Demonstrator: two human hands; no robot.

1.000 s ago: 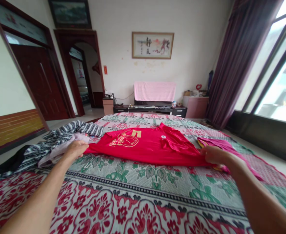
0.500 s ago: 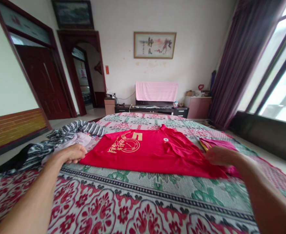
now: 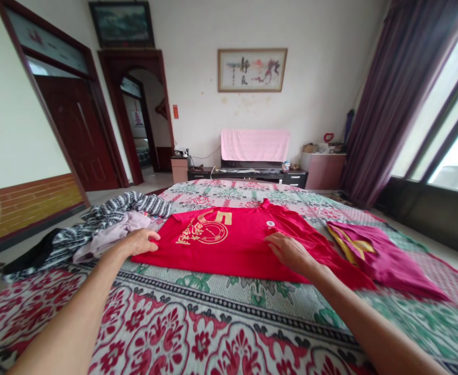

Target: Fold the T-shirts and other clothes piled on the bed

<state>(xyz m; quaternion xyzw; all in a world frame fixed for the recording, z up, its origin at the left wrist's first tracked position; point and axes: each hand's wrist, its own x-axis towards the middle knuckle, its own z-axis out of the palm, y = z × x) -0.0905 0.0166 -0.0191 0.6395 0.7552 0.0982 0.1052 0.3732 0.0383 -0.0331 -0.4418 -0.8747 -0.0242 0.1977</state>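
Note:
A red T-shirt (image 3: 248,250) with a gold print lies spread sideways over the patterned bedspread (image 3: 213,328). My left hand (image 3: 140,242) rests at the shirt's left end, its fingers apart and touching the cloth. Over the shirt's middle, near a small white round mark, is my right hand (image 3: 289,252); its fingers are bent and apart, with the tips against the fabric. Wrinkles and loose folds run through the right part of the shirt. Beyond it on the right lies a folded magenta garment (image 3: 401,265) with yellow inside.
Heaped at the left are a black-and-white striped garment (image 3: 67,245) and a pale pink one (image 3: 114,237). A low black cabinet (image 3: 297,178) stands beyond the bed, with a pink cloth (image 3: 254,146) above it. A purple curtain (image 3: 385,114) hangs by the window.
My right hand has moved left from the shirt's right end to its middle, uncovering the magenta garment. My left hand has shifted slightly right and its fingers have spread.

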